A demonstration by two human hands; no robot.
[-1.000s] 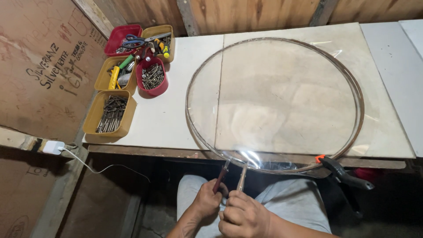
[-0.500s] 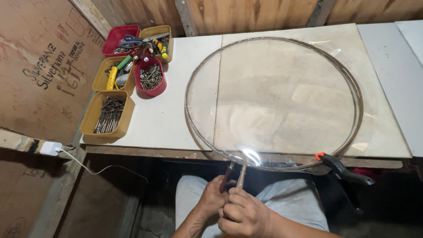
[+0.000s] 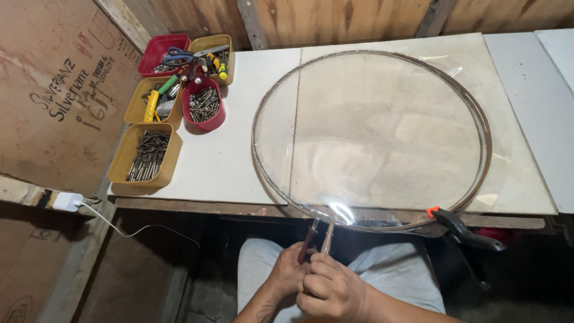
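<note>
A large round hoop [image 3: 281, 90] of dark metal with a clear sheet stretched over it lies on the white tabletop [image 3: 239, 143] and juts past the front edge. Below that edge, over my lap, my left hand [image 3: 288, 272] and my right hand [image 3: 332, 287] are closed together on the two handles of a pair of pliers [image 3: 317, 234]. The pliers' jaws reach up to the hoop's near rim. A black spring clamp with an orange tip [image 3: 463, 230] grips the rim to the right of my hands.
Several small bins stand at the table's back left: a yellow tray of nails [image 3: 146, 155], a red cup of screws [image 3: 204, 106], others with scissors and hand tools [image 3: 191, 55]. A white plug and cable [image 3: 67, 201] hang at the left. Wooden wall behind.
My hands and the pliers have stayed at the hoop's near rim, shifting only slightly. The hoop and clamp have not moved.
</note>
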